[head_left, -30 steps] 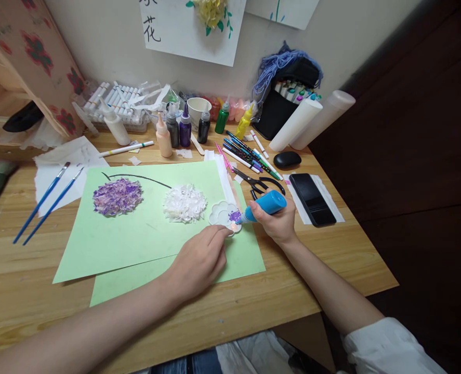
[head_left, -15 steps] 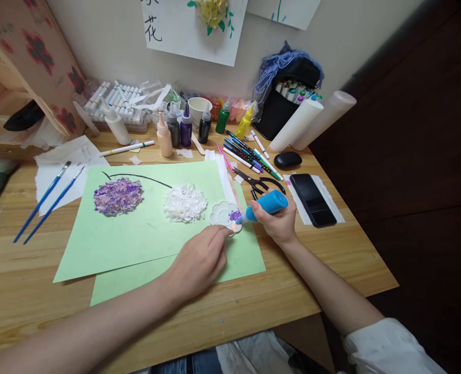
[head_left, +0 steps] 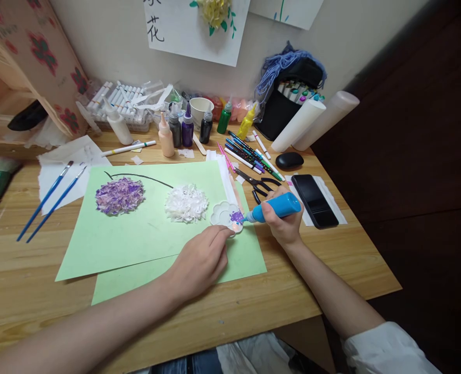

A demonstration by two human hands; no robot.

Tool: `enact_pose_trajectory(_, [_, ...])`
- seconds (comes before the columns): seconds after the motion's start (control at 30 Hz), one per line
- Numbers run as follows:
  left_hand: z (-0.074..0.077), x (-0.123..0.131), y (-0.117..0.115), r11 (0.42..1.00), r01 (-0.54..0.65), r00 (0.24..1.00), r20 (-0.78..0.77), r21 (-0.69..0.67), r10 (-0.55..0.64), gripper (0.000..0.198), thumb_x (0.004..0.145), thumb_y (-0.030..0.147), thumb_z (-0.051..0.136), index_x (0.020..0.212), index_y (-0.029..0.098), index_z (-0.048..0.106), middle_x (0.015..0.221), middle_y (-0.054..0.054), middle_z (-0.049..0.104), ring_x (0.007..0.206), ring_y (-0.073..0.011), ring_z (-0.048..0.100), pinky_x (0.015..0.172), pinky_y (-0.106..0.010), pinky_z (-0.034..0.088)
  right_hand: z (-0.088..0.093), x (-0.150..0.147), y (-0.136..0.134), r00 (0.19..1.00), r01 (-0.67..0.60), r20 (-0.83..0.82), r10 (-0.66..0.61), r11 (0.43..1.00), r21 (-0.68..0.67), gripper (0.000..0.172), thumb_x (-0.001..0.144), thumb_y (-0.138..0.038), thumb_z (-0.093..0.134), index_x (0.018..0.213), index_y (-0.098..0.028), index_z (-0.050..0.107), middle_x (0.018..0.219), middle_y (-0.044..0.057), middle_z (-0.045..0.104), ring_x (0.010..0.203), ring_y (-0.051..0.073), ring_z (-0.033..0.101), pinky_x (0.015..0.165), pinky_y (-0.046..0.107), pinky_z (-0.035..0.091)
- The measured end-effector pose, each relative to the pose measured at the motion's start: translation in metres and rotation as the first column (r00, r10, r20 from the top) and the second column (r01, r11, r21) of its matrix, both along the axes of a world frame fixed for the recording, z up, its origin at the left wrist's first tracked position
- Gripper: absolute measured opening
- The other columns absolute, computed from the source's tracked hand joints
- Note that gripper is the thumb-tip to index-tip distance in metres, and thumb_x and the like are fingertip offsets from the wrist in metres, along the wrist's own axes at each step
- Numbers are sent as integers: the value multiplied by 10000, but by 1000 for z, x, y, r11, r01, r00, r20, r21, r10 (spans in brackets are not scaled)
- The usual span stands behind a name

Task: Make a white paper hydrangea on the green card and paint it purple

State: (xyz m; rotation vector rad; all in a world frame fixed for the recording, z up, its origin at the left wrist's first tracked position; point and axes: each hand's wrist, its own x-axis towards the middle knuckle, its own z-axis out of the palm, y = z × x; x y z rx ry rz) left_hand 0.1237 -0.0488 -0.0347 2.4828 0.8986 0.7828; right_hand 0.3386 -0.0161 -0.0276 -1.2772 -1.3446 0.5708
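Observation:
My right hand (head_left: 285,226) is wrapped round a blue paint bottle (head_left: 279,205), tilted with its nozzle at the right edge of a small white flower-shaped palette (head_left: 219,214). Purple and peach paint and a little blue lie in the palette's right-hand wells. With closed fingers my left hand (head_left: 205,254) grips the palette's near edge; the thumb is partly hidden. Under the palette are overlapping green paper sheets (head_left: 136,239). A white clump of shredded paper (head_left: 186,203) and a purple one (head_left: 120,196) sit on the upper sheet, below a drawn black line.
Behind the paper stand several paint bottles (head_left: 187,130) and a paper cup (head_left: 201,109). Scissors (head_left: 255,182), pens (head_left: 246,153), a black mouse (head_left: 289,160) and a phone (head_left: 315,200) lie to the right. Two blue-handled brushes (head_left: 56,202) rest at the left.
My right hand has drawn the blue bottle slightly to the right, its nozzle backing off toward the palette's rim. My left hand stays on the palette. The whole view has shifted a little.

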Motion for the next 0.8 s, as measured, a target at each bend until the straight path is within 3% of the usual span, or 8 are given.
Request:
enact_pose_trajectory(0.23, [-1, 0, 0, 1000, 14, 1000, 28, -26, -13, 323, 877, 65, 414, 1186, 143, 463, 1048, -113, 646, 948, -219, 629, 783, -342, 551, -8, -1, 2, 986, 32, -164, -37, 999, -30, 382, 695, -470, 727, 575, -215, 469, 560, -45, 452, 527, 121, 468, 527, 277, 402])
enact_pose_trajectory(0.3, [0, -1, -2, 1000, 10, 999, 51, -26, -8, 300, 881, 70, 416, 1164, 149, 478, 1043, -114, 645, 938, -217, 622, 779, -341, 546, -7, -4, 5, 931, 123, -334, -149, 988, -98, 383, 658, -506, 742, 600, -207, 510, 575, -46, 502, 520, 111, 484, 508, 257, 410])
enact_pose_trajectory(0.37, [3, -2, -5, 999, -4, 996, 84, -42, 8, 258, 891, 86, 421, 1124, 162, 501, 992, -102, 647, 880, -207, 616, 743, -334, 540, -2, -7, 6, 796, 163, -537, -279, 953, -255, 393, 607, -521, 773, 627, -202, 544, 583, -50, 540, 499, 99, 488, 459, 229, 402])
enact_pose_trajectory(0.43, [8, -3, -7, 995, -44, 987, 151, -89, 57, 210, 904, 122, 444, 1090, 181, 520, 957, -88, 640, 860, -200, 608, 735, -333, 534, 7, -10, 7, 640, 58, -696, -326, 924, -379, 403, 582, -519, 798, 628, -201, 554, 556, -57, 552, 445, 81, 458, 407, 211, 385])
enact_pose_trajectory(0.5, [17, -2, -4, 983, -70, 972, 210, -167, 105, 163, 910, 181, 492, 1066, 201, 536, 948, -76, 630, 874, -201, 601, 735, -335, 532, 17, -13, 8, 543, -80, -785, -297, 913, -401, 384, 600, -514, 805, 629, -203, 581, 535, -47, 572, 412, 81, 430, 368, 217, 373])
enact_pose_trajectory(0.57, [29, -1, 5, 950, -152, 943, 247, -272, 221, 172, 893, 220, 556, 1064, 211, 544, 961, -70, 622, 875, -201, 593, 733, -339, 530, 26, -20, 8, 502, -230, -849, -165, 921, -316, 326, 653, -493, 789, 651, -214, 621, 571, -11, 622, 465, 122, 497, 387, 253, 422])
enact_pose_trajectory(0.67, [54, -2, 23, 913, -224, 899, 290, -341, 329, 292, 847, 323, 647, 1105, 221, 557, 993, -72, 605, 859, -207, 575, 726, -355, 525, 39, -39, 9, 439, -410, -898, -16, 886, -217, 286, 679, -489, 787, 720, -222, 693, 633, 23, 680, 539, 154, 559, 474, 297, 506])
enact_pose_trajectory(0.8, [87, -16, 43, 903, -266, 832, 392, -338, 392, 323, 831, 407, 661, 1107, 255, 588, 997, -57, 596, 861, -198, 556, 716, -335, 507, 55, -80, 10, 315, -560, -946, -77, 789, -250, 352, 516, -407, 904, 766, -211, 752, 787, 38, 749, 672, 146, 642, 636, 266, 553])
